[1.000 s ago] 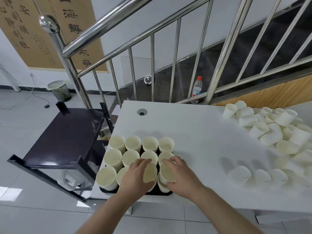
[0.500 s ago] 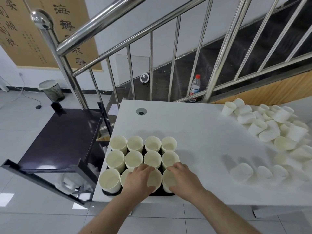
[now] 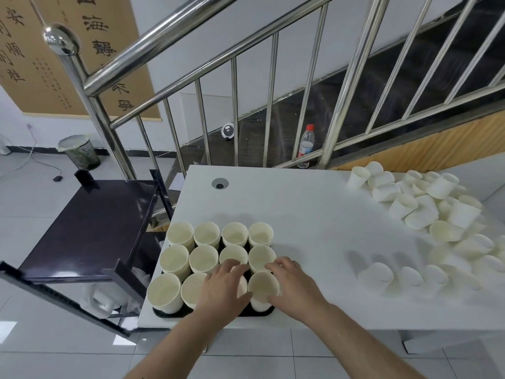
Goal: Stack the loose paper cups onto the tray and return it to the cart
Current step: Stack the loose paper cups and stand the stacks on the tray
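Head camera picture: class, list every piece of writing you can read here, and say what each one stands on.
"海" and "不": large brush characters on the tan calligraphy scroll hanging on the wall; its other large characters are cut off or too stylised to read surely.
Small columns of characters on the scroll: too small to read.
Label on the plastic bottle behind the railing: blurred, not readable.
Paper cups, tray and cart: no writing visible.

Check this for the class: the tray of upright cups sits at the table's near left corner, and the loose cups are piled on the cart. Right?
One error: the loose cups are piled on the white table, at its right side, not on the cart. The head view shows this. The tray does sit at the near left corner.
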